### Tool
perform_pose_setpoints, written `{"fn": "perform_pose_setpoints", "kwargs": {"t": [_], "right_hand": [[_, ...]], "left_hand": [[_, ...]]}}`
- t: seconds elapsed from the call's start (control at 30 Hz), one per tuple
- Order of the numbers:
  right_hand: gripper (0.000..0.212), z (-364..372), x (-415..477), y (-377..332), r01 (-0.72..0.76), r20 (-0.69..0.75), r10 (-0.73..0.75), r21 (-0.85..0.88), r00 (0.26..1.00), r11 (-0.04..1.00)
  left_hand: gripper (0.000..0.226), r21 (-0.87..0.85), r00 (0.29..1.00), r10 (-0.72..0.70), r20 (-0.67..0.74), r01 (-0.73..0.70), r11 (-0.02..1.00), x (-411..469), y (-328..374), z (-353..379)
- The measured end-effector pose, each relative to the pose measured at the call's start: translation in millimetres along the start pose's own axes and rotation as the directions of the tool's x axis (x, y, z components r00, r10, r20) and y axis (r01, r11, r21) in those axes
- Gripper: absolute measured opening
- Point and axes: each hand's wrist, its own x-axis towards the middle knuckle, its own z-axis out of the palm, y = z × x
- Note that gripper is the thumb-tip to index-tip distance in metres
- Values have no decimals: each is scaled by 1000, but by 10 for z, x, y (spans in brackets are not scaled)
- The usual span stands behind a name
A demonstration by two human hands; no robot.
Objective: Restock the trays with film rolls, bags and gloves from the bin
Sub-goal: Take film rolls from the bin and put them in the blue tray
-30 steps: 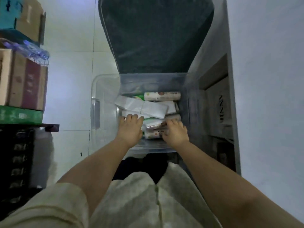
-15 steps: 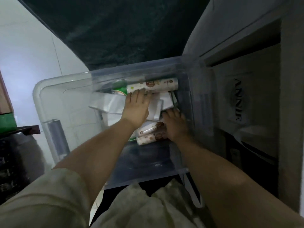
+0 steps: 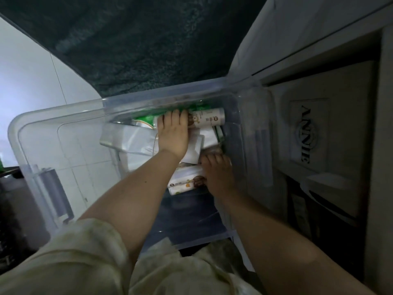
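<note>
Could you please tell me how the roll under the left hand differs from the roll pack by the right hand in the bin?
The white printed roll lies against the far wall of the clear plastic bin; the white wrapped roll pack lies nearer. The left hand has its fingers over the far roll's left part; the right hand covers the near pack's right end. Both lie sideways and carry brown printed pictures.
</note>
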Motion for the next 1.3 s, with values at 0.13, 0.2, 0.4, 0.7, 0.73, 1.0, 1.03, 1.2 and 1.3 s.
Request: {"fn": "perform_pose_setpoints", "kwargs": {"t": [0.13, 0.2, 0.4, 0.7, 0.73, 1.0, 1.03, 1.2, 1.3], "right_hand": [[49, -77, -149, -31, 14, 126, -34, 157, 991, 987], [45, -179, -232, -78, 26, 116, -51, 205, 992, 978], [41, -622, -512, -208, 92, 22, -97, 159, 995, 983], [54, -1419, -1147, -674, 203, -213, -202, -16, 956, 979], [55, -1444, -1212, -769, 189, -234, -190, -27, 953, 982], [52, -1128, -1896, -1549, 5, -463, 27, 67, 886, 998], [52, -1055, -2015, -1640, -25, -480, 67, 95, 875, 995], [58, -748, -2679, -2045, -181, -554, 305, 268, 774, 946], [59, -645, -3163, -2153, -271, -584, 424, 334, 692, 903]], "left_hand": [[52, 74, 997, 63, -45, -60, 995, -106, -19, -64], [53, 131, 991, 108, -81, -97, 987, -220, -34, -130], [53, 94, 997, 61, -56, -55, 994, -807, -91, -533], [55, -43, 979, 94, -183, -103, 994, -1846, -312, -1410], [55, -57, 975, 107, -197, -120, 991, -1931, -339, -1477], [54, -66, 930, 305, -205, -324, 944, -2508, -508, -1710], [54, -58, 920, 338, -198, -355, 933, -2579, -507, -1712], [52, 11, 830, 529, -177, -535, 845, -2960, -323, -1662], [51, 19, 741, 658, -138, -662, 749, -3225, -41, -1628]]}}
